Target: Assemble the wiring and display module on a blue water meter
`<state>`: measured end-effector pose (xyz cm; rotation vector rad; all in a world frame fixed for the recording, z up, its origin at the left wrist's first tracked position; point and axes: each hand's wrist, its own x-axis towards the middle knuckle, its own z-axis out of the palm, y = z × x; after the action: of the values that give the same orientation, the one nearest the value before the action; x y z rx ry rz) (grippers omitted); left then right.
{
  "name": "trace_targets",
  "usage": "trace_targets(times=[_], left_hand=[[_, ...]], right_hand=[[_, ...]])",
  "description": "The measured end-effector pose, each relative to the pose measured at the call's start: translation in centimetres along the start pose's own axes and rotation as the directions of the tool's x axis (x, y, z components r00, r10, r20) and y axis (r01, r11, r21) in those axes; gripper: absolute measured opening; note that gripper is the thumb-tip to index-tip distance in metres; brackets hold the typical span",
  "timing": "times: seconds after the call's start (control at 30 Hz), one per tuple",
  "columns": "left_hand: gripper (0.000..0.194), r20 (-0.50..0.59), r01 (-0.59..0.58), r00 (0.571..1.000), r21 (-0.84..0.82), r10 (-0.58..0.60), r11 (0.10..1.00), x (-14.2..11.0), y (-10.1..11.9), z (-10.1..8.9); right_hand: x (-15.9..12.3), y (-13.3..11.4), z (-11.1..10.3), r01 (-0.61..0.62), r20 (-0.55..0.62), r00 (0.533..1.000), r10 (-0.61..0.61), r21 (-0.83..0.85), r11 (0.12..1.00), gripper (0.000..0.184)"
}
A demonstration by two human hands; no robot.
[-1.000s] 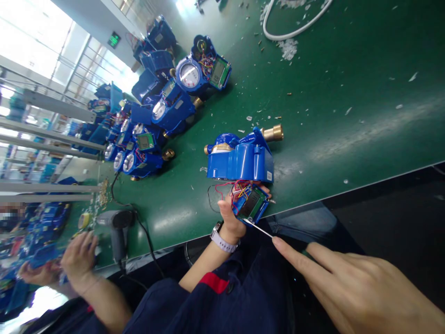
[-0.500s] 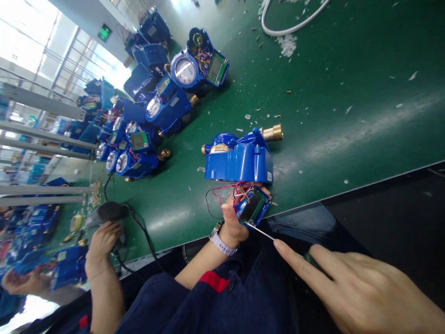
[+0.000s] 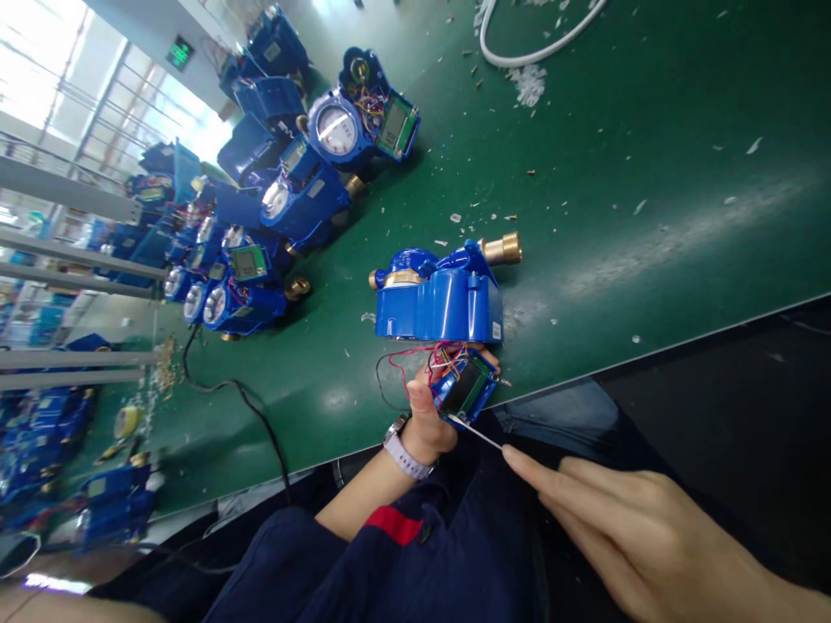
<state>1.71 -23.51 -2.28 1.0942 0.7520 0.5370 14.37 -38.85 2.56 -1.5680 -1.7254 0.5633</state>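
Observation:
My left hand (image 3: 429, 421), with a watch on its wrist, is closed around a blue display module (image 3: 468, 388) at the table's front edge. Red, yellow and dark wires (image 3: 447, 363) run from the module toward a blue water meter (image 3: 441, 303), which lies on the table just beyond with its brass threaded end (image 3: 505, 248) pointing right. A thin metal screwdriver shaft (image 3: 481, 434) reaches from my right hand (image 3: 623, 519) to the module's near corner. My right fingers are wrapped round the handle, which they hide, and the index finger lies along the shaft.
Several opened blue water meters (image 3: 338, 130) stand at the left and back of the green table (image 3: 616, 216). A white cable (image 3: 545, 61) loops at the far edge. A black cable (image 3: 256, 407) crosses the left side. Small screws and plastic scraps are scattered about. A co-worker's forearm (image 3: 71, 603) shows at lower left.
The co-worker's hands have left the dark object and meters on the left; that dark object is gone from its spot. My hands keep the module and screwdriver tip together; the view has shifted slightly.

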Motion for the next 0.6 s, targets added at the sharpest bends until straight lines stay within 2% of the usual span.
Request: trace_targets(times=[0.1,0.17,0.43,0.6], left_hand=[[0.08,0.029,-0.127,0.991,-0.059,0.129,0.99,-0.1,0.4,0.1],[0.075,0.054,-0.163,0.984,-0.088,0.169,0.983,-0.1,0.6,0.0],[0.081,0.205,-0.122,0.972,0.009,0.117,0.993,-0.2,0.1,-2.0],[0.088,0.248,-0.069,0.966,-0.003,0.067,0.998,-0.3,0.5,-2.1]], right_hand=[[0.3,-0.6,0.4,-0.223,0.015,0.973,0.229,0.287,0.931,0.035],[0.4,-0.6,0.5,-0.25,0.01,0.965,0.262,0.341,0.906,0.034],[-0.5,0.9,0.1,-0.242,0.035,0.97,0.241,0.217,0.946,0.035],[-1.2,1.0,0.2,-0.215,0.059,0.976,0.209,0.151,0.965,0.037]])
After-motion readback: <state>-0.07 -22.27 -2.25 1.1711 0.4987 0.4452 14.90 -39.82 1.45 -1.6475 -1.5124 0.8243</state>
